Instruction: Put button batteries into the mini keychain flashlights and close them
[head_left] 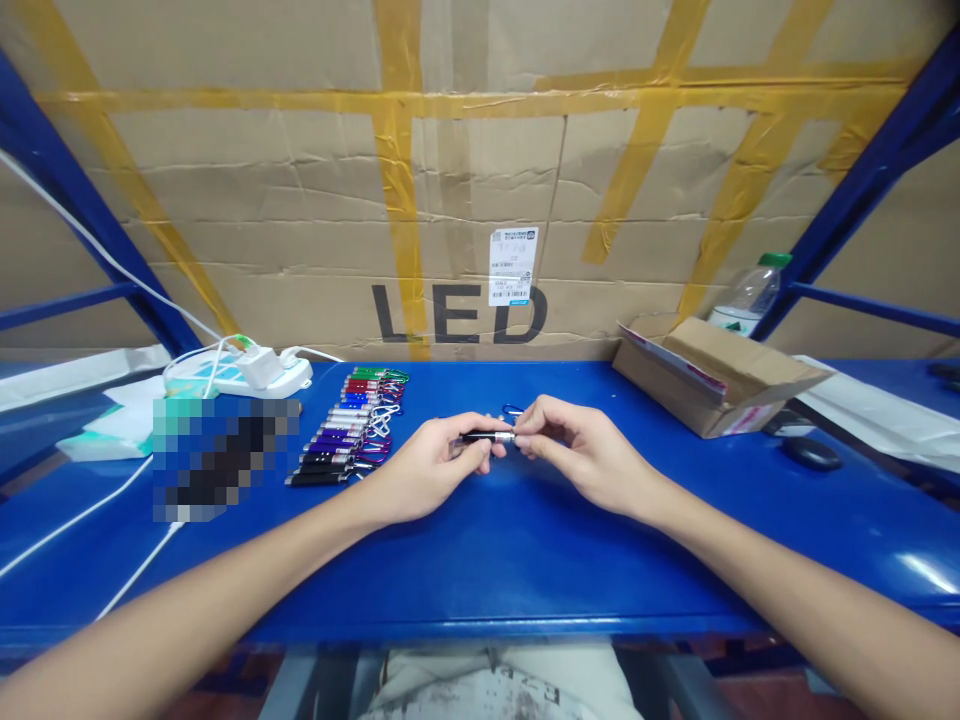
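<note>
Both my hands meet over the middle of the blue table (pixel 525 540). Between them is a small black keychain flashlight (pixel 486 437) with a silver end. My left hand (pixel 431 465) grips its black body with closed fingers. My right hand (pixel 577 445) pinches the silver end, and a blue clip (pixel 512 408) shows just behind those fingers. To the left of my left hand lies a neat row of several keychain flashlights (pixel 349 430) in black, purple, silver, blue, red and green, each with a clip.
An open cardboard box (pixel 712 385) sits at the right rear, a plastic bottle (pixel 750 295) behind it. A white power strip (pixel 240 370) with cables lies at the left rear. A dark mouse-like object (pixel 812 453) rests right. A cardboard wall backs the table.
</note>
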